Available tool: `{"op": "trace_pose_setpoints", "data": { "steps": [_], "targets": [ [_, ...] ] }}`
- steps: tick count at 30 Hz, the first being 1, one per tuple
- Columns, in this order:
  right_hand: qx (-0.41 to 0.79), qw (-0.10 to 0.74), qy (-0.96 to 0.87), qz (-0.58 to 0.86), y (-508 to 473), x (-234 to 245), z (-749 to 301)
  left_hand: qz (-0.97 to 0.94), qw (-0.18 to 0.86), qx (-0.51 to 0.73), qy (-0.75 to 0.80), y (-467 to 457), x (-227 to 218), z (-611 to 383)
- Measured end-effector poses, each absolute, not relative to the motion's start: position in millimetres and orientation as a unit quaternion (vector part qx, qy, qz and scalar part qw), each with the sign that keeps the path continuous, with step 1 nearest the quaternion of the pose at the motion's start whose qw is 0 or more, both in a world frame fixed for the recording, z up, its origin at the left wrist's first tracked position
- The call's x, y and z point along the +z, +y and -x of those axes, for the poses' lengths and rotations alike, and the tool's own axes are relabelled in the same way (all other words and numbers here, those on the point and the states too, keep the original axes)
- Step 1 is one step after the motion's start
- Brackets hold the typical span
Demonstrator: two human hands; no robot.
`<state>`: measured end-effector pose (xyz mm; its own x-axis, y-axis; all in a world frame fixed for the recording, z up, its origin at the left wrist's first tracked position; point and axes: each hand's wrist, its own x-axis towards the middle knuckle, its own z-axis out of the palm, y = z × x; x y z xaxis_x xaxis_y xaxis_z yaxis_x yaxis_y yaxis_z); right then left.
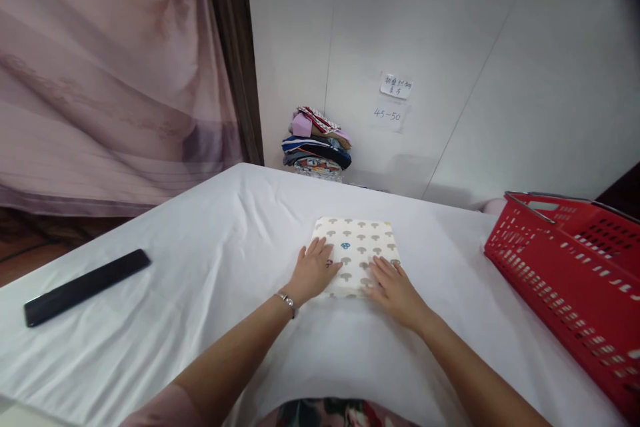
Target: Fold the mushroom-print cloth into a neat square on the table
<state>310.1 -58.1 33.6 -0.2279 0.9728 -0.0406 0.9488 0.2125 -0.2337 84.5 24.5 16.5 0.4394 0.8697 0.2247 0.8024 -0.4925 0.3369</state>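
Note:
A folded white cloth printed with grey mushrooms, and a few coloured ones, lies flat in front of me as a neat rectangle. My left hand rests on its left side, fingers spread and palm down, with a bracelet at the wrist. On the cloth's near right part lies my right hand, also palm down with its fingers stretched out. Neither hand grips anything. Under the cloth is a table covered with a white sheet.
A red plastic basket with a metal handle stands at the right. At the left lies a long black object. Beyond the far edge is a stack of folded fabrics against the wall. A pink curtain hangs at the left.

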Motion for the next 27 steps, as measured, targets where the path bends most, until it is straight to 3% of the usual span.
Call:
{"op": "trace_pose_setpoints", "data": {
  "steps": [4, 9, 18, 27],
  "targets": [
    [0.074, 0.081, -0.769, 0.629, -26.1, 32.8, -300.6, -0.853, 0.065, 0.184, 0.484, 30.2, 7.5, -94.7],
    [0.091, 0.041, -0.739, 0.666, 1.6, 16.5, -307.6, -0.858, 0.078, 0.167, 0.479, 28.8, -2.5, -91.7],
    [0.098, 0.05, -0.737, 0.667, -4.8, 11.2, -311.2, -0.847, 0.11, 0.142, 0.501, 49.2, 15.8, -99.6],
    [0.098, 0.054, -0.728, 0.676, 7.3, 17.0, -321.7, -0.829, 0.115, 0.15, 0.527, 62.5, -2.0, -98.8]
  ]
}}
